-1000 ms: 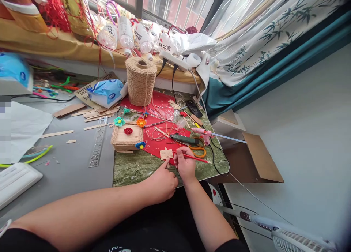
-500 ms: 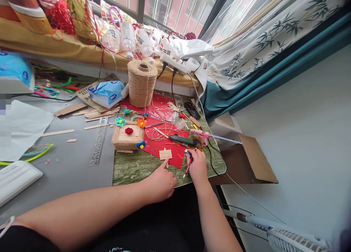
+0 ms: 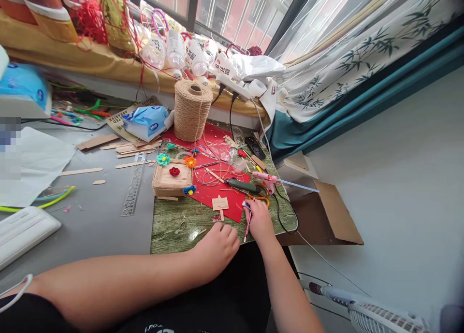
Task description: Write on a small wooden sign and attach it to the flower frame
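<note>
My left hand (image 3: 218, 246) rests at the table's front edge, fingers curled in, with nothing showing in them. Just beyond it lies a small wooden sign (image 3: 220, 204) on a stick, with faint writing on its face. My right hand (image 3: 259, 220) is closed around a pencil (image 3: 248, 226), which points toward me. A small white and blue block like an eraser (image 3: 246, 205) shows at the same fingertips. Left of the sign stands a twine-wrapped craft-stick box (image 3: 171, 183), with a red flower (image 3: 174, 171) on top and other coloured flowers at its corners.
A twine spool (image 3: 192, 111) stands behind the box. Beyond my right hand lie a green-handled tool (image 3: 242, 184), scissors (image 3: 261, 197) and a pink glue gun (image 3: 266, 178) with cables. A clear ruler (image 3: 133, 190) and craft sticks lie left; an open cardboard box (image 3: 337, 212) sits right.
My left hand has drawn back from the sign toward me, and its pointing index finger has curled in. The pencil in my right hand has tilted more upright. The view has shifted slightly.
</note>
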`<control>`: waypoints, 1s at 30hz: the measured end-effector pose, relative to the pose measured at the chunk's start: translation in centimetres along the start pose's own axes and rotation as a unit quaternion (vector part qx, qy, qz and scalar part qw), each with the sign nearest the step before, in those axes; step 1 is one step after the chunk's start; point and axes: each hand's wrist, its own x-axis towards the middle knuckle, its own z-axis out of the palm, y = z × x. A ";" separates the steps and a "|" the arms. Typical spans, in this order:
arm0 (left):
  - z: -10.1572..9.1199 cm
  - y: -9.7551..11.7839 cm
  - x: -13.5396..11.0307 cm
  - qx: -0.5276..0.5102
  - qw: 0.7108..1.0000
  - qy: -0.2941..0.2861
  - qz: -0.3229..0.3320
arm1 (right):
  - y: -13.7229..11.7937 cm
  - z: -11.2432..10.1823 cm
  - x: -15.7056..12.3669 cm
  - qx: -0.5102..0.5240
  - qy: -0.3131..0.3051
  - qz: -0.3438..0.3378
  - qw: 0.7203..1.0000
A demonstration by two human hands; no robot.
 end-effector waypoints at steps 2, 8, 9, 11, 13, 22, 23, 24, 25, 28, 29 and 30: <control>-0.5 0.4 -0.1 0.006 0.999 -0.001 -0.044 | -0.7 -0.4 0.2 0.035 -0.005 0.007 0.999; -0.6 -0.1 0.4 0.018 0.990 -0.057 -0.127 | -3.9 -2.5 2.2 0.176 -0.076 -0.016 0.981; -0.6 -0.2 0.5 0.016 0.989 -0.065 -0.130 | -4.3 -2.6 2.7 0.172 -0.090 -0.039 0.980; -0.6 -0.5 0.7 0.006 0.987 -0.079 -0.136 | -4.9 -2.5 3.8 0.154 -0.114 -0.088 0.978; -0.6 -0.6 0.8 -0.004 0.985 -0.092 -0.143 | -5.1 -2.0 4.7 0.133 -0.133 -0.127 0.974; 0.7 -0.3 1.1 0.020 0.976 -0.149 -0.158 | -5.0 0.2 6.1 0.069 -0.214 -0.211 0.951; 0.7 -0.3 1.2 0.024 0.975 -0.154 -0.158 | -4.9 0.3 6.2 0.069 -0.215 -0.219 0.949; 0.7 -0.3 1.2 0.027 0.974 -0.159 -0.157 | -5.0 0.5 6.3 0.070 -0.216 -0.226 0.947; 0.7 -0.3 1.2 0.028 0.974 -0.164 -0.156 | -5.0 0.6 6.4 0.072 -0.215 -0.233 0.946; 0.5 -0.3 1.2 0.027 0.973 -0.169 -0.154 | -5.2 0.9 6.6 0.076 -0.207 -0.241 0.945; 0.5 -0.3 1.2 0.027 0.973 -0.168 -0.155 | -5.2 1.0 6.6 0.079 -0.204 -0.241 0.946; 0.4 -0.3 1.2 0.027 0.973 -0.166 -0.157 | -5.2 0.9 6.6 0.082 -0.204 -0.241 0.945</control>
